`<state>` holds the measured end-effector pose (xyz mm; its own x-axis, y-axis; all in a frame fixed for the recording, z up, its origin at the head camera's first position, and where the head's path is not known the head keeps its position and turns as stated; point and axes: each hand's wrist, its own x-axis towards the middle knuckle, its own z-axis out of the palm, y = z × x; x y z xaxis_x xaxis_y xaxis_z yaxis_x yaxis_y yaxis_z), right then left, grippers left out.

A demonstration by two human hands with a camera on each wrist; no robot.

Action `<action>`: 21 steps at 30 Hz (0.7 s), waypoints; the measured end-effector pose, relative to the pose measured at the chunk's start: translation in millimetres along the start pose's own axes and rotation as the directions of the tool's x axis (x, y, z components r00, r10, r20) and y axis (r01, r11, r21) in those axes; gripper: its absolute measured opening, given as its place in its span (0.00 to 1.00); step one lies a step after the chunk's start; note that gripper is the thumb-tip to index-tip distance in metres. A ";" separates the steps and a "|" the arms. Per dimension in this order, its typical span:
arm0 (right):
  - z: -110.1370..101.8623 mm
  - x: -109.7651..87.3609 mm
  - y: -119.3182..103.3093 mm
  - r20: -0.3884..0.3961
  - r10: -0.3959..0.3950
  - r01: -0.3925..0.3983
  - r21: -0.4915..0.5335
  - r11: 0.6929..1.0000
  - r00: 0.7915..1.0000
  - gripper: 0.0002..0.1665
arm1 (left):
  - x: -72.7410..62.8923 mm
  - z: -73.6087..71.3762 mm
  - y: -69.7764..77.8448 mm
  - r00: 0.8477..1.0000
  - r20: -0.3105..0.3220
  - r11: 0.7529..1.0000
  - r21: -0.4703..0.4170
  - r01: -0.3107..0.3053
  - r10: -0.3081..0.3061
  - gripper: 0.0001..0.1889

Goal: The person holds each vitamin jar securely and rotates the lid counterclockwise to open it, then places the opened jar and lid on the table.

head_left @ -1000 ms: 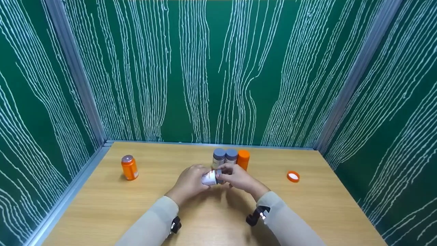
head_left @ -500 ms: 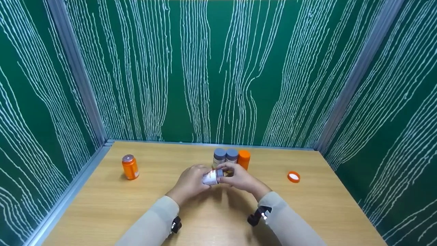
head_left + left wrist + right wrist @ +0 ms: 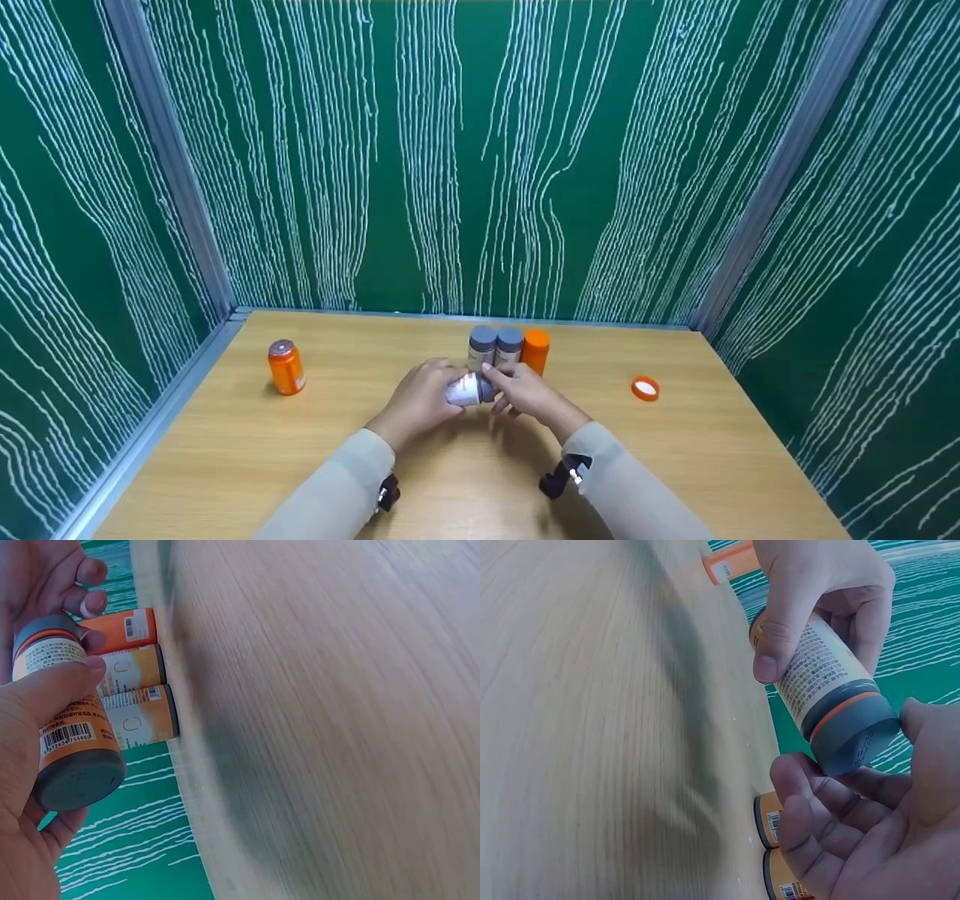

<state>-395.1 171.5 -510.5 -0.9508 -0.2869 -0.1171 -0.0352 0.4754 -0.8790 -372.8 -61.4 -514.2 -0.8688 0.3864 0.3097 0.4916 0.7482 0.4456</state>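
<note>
My left hand [image 3: 421, 397] grips a pill bottle [image 3: 462, 390] with a pale, printed label, holding it tilted above the table. In the left wrist view, its thumb lies across the label and the dark base faces the camera. The bottle's dark grey cap [image 3: 855, 735], with an orange ring, points toward my right hand [image 3: 531, 391]. That hand's thumb is at the cap's edge, and its loosely bent fingers are spread beneath and beside the cap. They are not closed round it. Part of the cap is hidden by the right thumb in the head view.
Behind the hands stand two grey-capped bottles [image 3: 508, 343] and an orange bottle [image 3: 535, 349], side by side. An orange can [image 3: 286, 369] is at the left of the wooden table [image 3: 225, 465]. An orange lid [image 3: 645, 388] lies at the right. Green walls [image 3: 480, 187] enclose the table.
My right hand's fingers and thumb have shifted on the cap and spread from their earlier pinch. The left hand and its bottle have stayed almost in place.
</note>
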 end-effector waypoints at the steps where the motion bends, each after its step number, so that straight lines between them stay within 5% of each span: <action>1: 0.1 -0.5 -0.4 0.002 0.003 -0.003 0.002 1.000 1.000 0.33 | -0.1 0.2 0.0 1.000 0.000 1.000 -0.001 0.002 -0.002 0.27; 21: -5.5 -2.5 -0.2 0.055 -0.099 0.100 -0.021 0.995 0.994 0.21 | -4.0 2.6 -4.1 0.998 0.026 0.998 -0.028 0.050 -0.049 0.25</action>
<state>-394.4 176.7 -507.6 -0.9243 -0.3777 -0.0546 -0.1367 0.4613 -0.8766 -371.4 -64.6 -519.5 -0.8931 0.3630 0.2657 0.4492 0.7510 0.4840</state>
